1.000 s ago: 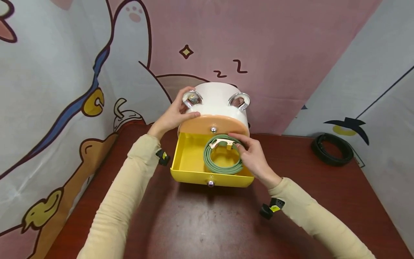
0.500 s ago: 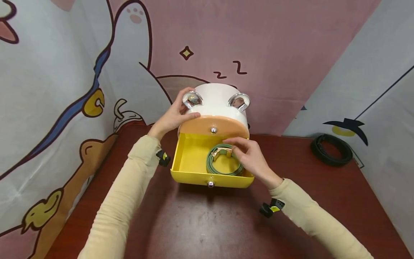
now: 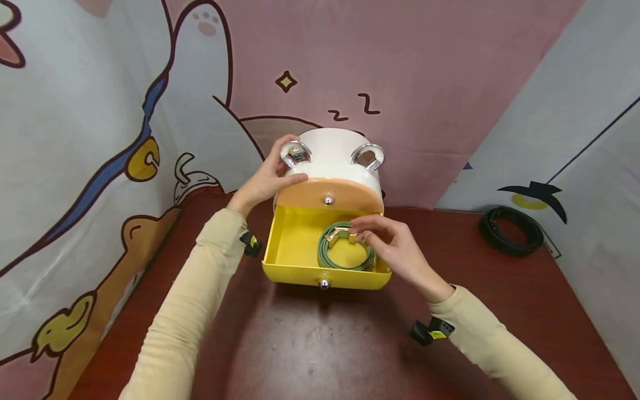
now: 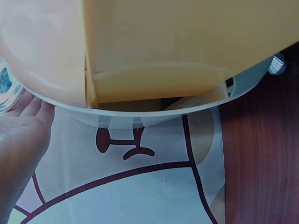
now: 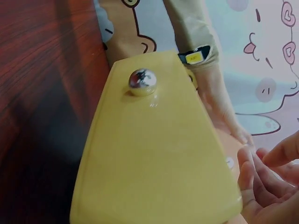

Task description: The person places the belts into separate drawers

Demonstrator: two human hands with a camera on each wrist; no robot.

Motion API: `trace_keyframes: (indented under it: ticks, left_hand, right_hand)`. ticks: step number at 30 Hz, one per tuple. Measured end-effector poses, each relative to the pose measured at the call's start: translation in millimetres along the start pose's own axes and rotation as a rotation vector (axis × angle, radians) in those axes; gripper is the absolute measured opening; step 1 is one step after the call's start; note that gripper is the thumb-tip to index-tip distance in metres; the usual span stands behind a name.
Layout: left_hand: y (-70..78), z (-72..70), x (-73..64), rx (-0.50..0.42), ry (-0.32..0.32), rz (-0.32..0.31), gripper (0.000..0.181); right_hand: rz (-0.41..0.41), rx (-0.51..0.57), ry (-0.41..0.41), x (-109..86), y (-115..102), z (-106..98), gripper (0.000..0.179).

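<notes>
A white storage box (image 3: 334,145) with two silver ears stands at the back of the table. Its yellow lower drawer (image 3: 295,239) is pulled out, while the orange upper drawer (image 3: 345,194) is closed. My left hand (image 3: 267,178) grips the box's left side by the ear, thumb on the front edge. Coiled in the yellow drawer's right half lies a green belt (image 3: 325,253) with a gold buckle (image 3: 341,232). Just above the belt's right side is my right hand (image 3: 395,244), fingers loosely bent and holding nothing; its fingertips hide part of the buckle.
A coiled black belt (image 3: 511,230) lies at the right rear of the dark red table (image 3: 310,344). Cartoon-printed cloth (image 3: 425,100) hangs behind the box and along both sides. The yellow drawer's silver knob (image 5: 142,80) sticks out toward the front.
The green belt has gone down into the yellow drawer and left my right hand, which has then drawn slightly up and to the right. My left hand stays on the box.
</notes>
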State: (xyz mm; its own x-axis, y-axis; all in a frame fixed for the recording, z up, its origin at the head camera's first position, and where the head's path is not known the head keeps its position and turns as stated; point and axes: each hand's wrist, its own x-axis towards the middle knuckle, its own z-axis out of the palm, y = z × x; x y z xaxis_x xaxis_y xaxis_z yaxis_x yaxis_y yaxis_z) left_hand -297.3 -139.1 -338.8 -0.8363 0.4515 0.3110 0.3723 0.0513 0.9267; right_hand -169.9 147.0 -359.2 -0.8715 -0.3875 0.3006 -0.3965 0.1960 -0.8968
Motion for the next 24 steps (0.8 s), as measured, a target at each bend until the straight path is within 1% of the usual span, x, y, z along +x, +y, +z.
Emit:
trace_keyframes:
  ticks: [5, 9, 17, 24]
  left_hand:
    - [0.0, 0.3, -0.2, 0.003, 0.003, 0.007, 0.076]
    - [1.1, 0.7, -1.1, 0.007, 0.001, 0.005, 0.076]
    - [1.8, 0.8, -1.6, 0.016, -0.001, -0.001, 0.078]
    - [1.4, 1.4, -0.2, 0.009, -0.001, -0.007, 0.078]
  right_hand:
    - [-0.030, 0.018, -0.028, -4.3, -7, 4, 0.023]
    - [-0.036, 0.034, -0.052, -9.0, -8, 10, 0.022]
    - [-0.002, 0.048, -0.106, -18.6, -11, 19, 0.022]
    - [0.017, 0.092, -0.138, -26.3, -13, 25, 0.023]
